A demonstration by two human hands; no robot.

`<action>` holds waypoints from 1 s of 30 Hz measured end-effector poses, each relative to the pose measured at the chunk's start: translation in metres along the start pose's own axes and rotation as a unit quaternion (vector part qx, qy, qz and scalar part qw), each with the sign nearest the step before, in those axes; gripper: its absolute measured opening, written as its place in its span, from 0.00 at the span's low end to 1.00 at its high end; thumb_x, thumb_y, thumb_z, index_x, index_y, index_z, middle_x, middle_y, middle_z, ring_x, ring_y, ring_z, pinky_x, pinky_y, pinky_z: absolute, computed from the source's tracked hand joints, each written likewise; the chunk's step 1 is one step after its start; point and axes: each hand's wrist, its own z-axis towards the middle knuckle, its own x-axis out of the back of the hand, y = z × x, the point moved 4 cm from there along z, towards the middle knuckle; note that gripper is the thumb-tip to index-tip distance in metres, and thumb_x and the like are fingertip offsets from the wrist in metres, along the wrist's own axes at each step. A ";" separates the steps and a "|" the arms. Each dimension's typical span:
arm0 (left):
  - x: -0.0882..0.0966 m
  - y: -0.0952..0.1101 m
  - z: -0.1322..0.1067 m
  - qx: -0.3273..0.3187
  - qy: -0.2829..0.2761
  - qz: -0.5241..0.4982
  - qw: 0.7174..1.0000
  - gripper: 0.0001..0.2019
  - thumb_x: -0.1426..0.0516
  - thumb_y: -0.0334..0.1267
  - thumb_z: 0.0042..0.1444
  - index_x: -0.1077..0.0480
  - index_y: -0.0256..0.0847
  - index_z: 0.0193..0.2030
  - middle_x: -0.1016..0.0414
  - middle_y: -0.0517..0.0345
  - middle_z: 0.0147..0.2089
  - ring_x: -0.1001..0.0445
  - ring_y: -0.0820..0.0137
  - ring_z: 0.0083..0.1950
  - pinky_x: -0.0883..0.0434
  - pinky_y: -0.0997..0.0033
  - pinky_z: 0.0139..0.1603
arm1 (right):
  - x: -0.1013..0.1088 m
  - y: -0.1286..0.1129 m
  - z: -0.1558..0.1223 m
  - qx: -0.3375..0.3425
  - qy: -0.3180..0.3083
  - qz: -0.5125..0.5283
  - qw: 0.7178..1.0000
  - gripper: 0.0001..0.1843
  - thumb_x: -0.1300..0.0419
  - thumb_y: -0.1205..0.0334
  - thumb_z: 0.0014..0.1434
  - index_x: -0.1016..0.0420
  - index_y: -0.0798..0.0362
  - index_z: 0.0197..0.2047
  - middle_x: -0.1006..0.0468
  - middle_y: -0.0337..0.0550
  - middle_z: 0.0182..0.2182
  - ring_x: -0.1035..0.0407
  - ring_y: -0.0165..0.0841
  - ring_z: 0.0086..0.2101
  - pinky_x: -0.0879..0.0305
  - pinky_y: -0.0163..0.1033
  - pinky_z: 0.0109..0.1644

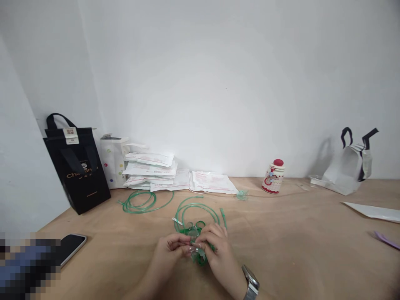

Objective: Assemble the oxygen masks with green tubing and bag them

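Observation:
Low in the middle of the view, my left hand (171, 246) and my right hand (218, 250) meet over a wooden table (281, 233). Both pinch a small green plastic piece (196, 246) that looks like a mask, joined to a loop of green tubing (196, 210) lying just beyond my fingers. My right wrist wears a watch (251, 283). The fingers of both hands are closed on the green piece.
A second coil of green tubing (142, 203) lies to the left. White sealed packets (153, 168) are stacked at the wall, with a black paper bag (76, 166), a phone (71, 246), a small red-capped bottle (273, 177) and a white bag (350, 166).

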 end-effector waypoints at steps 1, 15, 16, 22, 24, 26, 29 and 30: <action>0.000 0.000 0.000 0.001 -0.004 0.001 1.000 0.09 0.35 0.33 0.31 0.25 0.37 0.24 0.21 0.58 0.26 0.25 0.67 0.30 0.29 0.71 0.32 | 0.000 -0.001 0.000 0.007 -0.002 -0.008 1.000 0.10 0.47 0.73 0.52 0.30 0.50 0.25 0.30 0.38 0.27 0.37 0.34 0.34 0.46 0.43 0.42; 0.000 -0.001 -0.001 0.016 0.006 0.000 1.000 0.10 0.35 0.35 0.31 0.26 0.38 0.25 0.23 0.58 0.26 0.26 0.66 0.32 0.29 0.68 0.33 | -0.002 0.000 -0.006 0.040 0.023 0.011 0.999 0.11 0.51 0.76 0.53 0.35 0.52 0.25 0.34 0.40 0.29 0.38 0.33 0.34 0.43 0.40 0.38; 0.000 -0.001 -0.001 0.014 0.005 0.001 1.000 0.09 0.36 0.35 0.32 0.26 0.38 0.25 0.23 0.58 0.26 0.26 0.66 0.32 0.30 0.68 0.33 | -0.002 0.000 -0.006 0.046 0.022 0.000 0.999 0.12 0.51 0.77 0.53 0.35 0.52 0.26 0.34 0.40 0.29 0.39 0.33 0.33 0.43 0.40 0.38; -0.001 0.000 -0.003 -0.028 -0.009 0.040 0.999 0.06 0.39 0.29 0.36 0.25 0.38 0.26 0.26 0.58 0.26 0.28 0.68 0.31 0.31 0.71 0.32 | 0.001 -0.007 -0.004 0.102 0.016 -0.050 0.993 0.13 0.52 0.78 0.52 0.34 0.53 0.27 0.35 0.38 0.26 0.41 0.31 0.30 0.46 0.41 0.39; -0.002 0.002 -0.004 -0.062 -0.013 0.068 0.996 0.06 0.41 0.28 0.38 0.25 0.38 0.25 0.27 0.59 0.27 0.28 0.69 0.31 0.32 0.73 0.32 | 0.001 -0.008 -0.003 0.110 0.013 -0.059 0.992 0.13 0.52 0.78 0.52 0.35 0.53 0.26 0.36 0.38 0.26 0.41 0.31 0.30 0.47 0.41 0.40; -0.002 0.004 -0.005 -0.087 -0.014 0.095 0.992 0.06 0.42 0.28 0.39 0.25 0.39 0.25 0.29 0.59 0.28 0.29 0.70 0.31 0.32 0.74 0.32 | 0.000 -0.009 -0.004 0.110 0.010 -0.064 0.992 0.13 0.53 0.78 0.53 0.35 0.53 0.26 0.36 0.38 0.25 0.41 0.31 0.30 0.47 0.42 0.41; -0.004 0.006 -0.007 -0.100 -0.027 0.135 0.985 0.06 0.43 0.28 0.41 0.25 0.39 0.25 0.29 0.58 0.28 0.30 0.70 0.31 0.33 0.75 0.31 | -0.002 -0.006 -0.005 0.104 0.007 -0.061 0.993 0.13 0.53 0.78 0.53 0.35 0.52 0.27 0.36 0.38 0.26 0.41 0.31 0.31 0.46 0.43 0.42; -0.005 0.007 -0.007 -0.101 -0.034 0.149 0.983 0.06 0.44 0.28 0.42 0.25 0.38 0.25 0.29 0.58 0.27 0.30 0.70 0.31 0.33 0.75 0.31 | -0.003 -0.005 -0.006 0.102 0.006 -0.058 0.993 0.13 0.53 0.78 0.54 0.35 0.52 0.28 0.36 0.39 0.26 0.41 0.32 0.32 0.46 0.43 0.42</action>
